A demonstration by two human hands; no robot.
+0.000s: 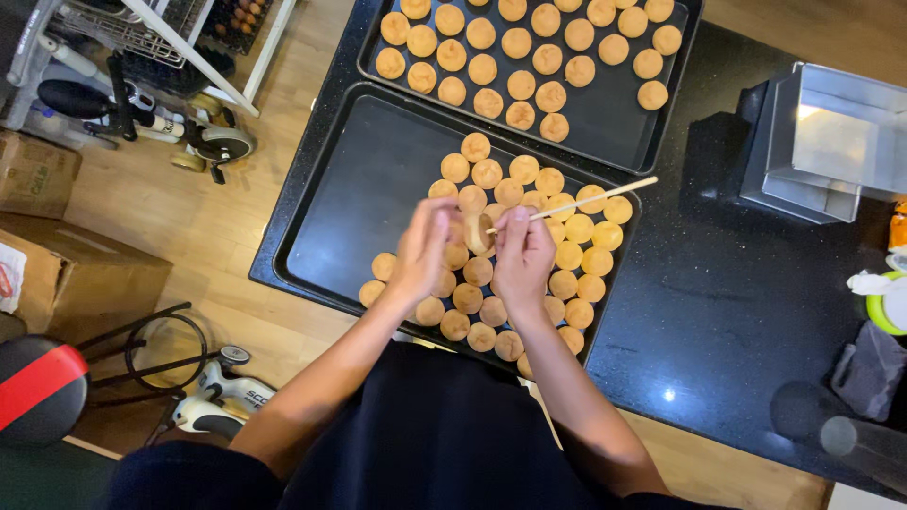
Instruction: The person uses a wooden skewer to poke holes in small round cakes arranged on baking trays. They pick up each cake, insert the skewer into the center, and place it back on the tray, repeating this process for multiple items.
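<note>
A person is standing at a black counter (737, 283) and looking down at two dark baking trays. The near tray (350, 189) is holding lots of small round golden puffs (567, 255), all bunched up on its right side, while its left side is showing bare dark metal. The far tray (614, 118) is sitting just behind it, touching it, and is carrying more of the same round puffs (520, 47) spread out in rows. The left hand (422, 250) is hovering over the near tray with its fingers curled around one puff (477, 231), holding it up above the others. The right hand (522, 253) is sitting right beside it, pinching a thin wooden stick (595, 198) between its fingertips. The stick is pointing away to the right, and its near end is touching the puff in the left hand. On the right side of the counter, a shiny square metal pan (841, 132) is sitting on a dark box, well apart from the trays. A grey cloth (869, 368) is lying near the counter's right edge. Cardboard boxes (76, 274) are sitting on the wooden floor to the left.
</note>
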